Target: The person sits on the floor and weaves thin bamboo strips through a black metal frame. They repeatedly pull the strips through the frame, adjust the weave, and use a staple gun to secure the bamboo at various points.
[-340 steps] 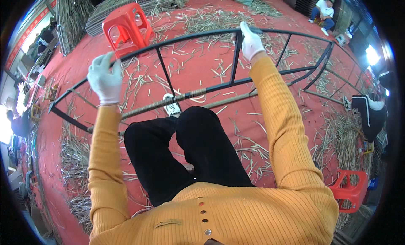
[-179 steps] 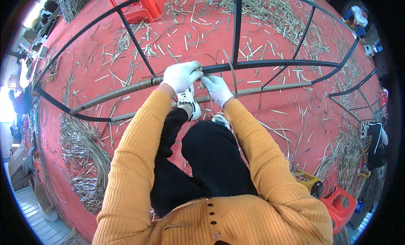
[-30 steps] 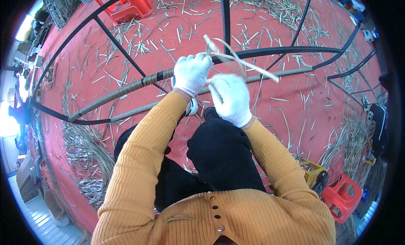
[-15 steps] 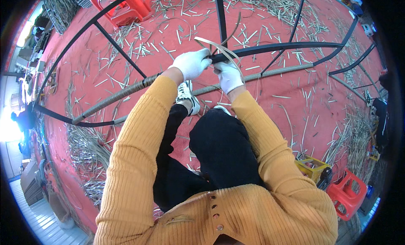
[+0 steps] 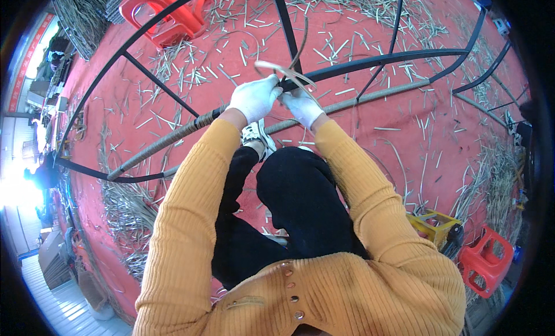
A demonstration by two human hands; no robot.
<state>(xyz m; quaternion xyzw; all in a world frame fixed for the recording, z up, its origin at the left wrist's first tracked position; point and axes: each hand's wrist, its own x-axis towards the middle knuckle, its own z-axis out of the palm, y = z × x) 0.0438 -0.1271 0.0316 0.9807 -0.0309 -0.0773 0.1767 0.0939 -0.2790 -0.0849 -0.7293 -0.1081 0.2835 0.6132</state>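
A large black metal frame (image 5: pixel 381 59) spans the view in front of me. My left hand (image 5: pixel 252 100), in a white glove, closes round its middle bar beside an upright. Close by, just under the same bar, my right hand (image 5: pixel 302 107), also gloved in white, has its fingers pinched together on a pale, flat weaving strip (image 5: pixel 296 77). The strip loops up over the bar above both hands, and its covered part is hidden by the fingers. To the left, one lower bar carries a tight brown wrapping (image 5: pixel 165 140).
Cut strip pieces (image 5: pixel 199 74) litter the red floor covering (image 5: pixel 399 139). A red plastic stool (image 5: pixel 167 21) stands far left, another red stool (image 5: pixel 485 261) near right, beside a yellow stool-like object (image 5: pixel 433 226). Bundled strips (image 5: pixel 130 206) lie at left.
Both hands have shifted slightly left and down relative to the view, with the strip's loop lower and further left. The whole scene has also turned a little in the picture.
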